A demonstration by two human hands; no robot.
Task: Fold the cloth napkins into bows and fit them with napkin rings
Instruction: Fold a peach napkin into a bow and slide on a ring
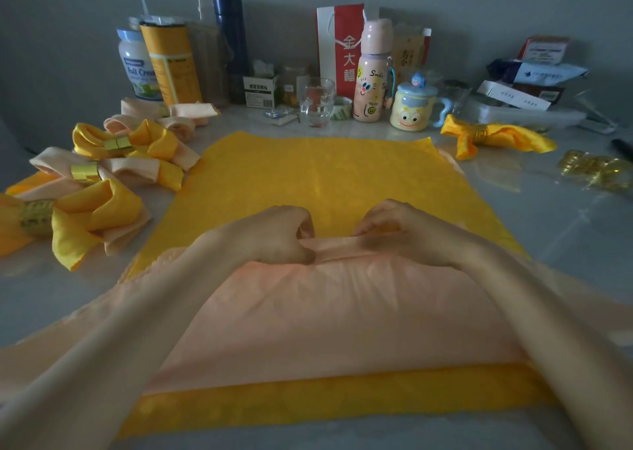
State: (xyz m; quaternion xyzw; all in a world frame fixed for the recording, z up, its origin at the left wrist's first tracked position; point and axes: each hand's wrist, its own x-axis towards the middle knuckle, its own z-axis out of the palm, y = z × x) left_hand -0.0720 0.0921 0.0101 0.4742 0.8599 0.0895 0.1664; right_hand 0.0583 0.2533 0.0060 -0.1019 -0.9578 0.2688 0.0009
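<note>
While the yellow napkin [318, 169] lies spread beyond the fingers, the peach napkin [325, 306] is folded up to them, its edge pinched by the left hand [284, 234] and right hand [400, 234]. If either pinch loosens, I reckon the fold slides askew.

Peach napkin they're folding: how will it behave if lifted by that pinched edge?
Probably floppy: the peach napkin wrinkles between the left hand and right hand pinching its fold. Likely light, since a pinch alone holds it. Its sheen hints it may slide on the yellow napkin beneath.
</note>
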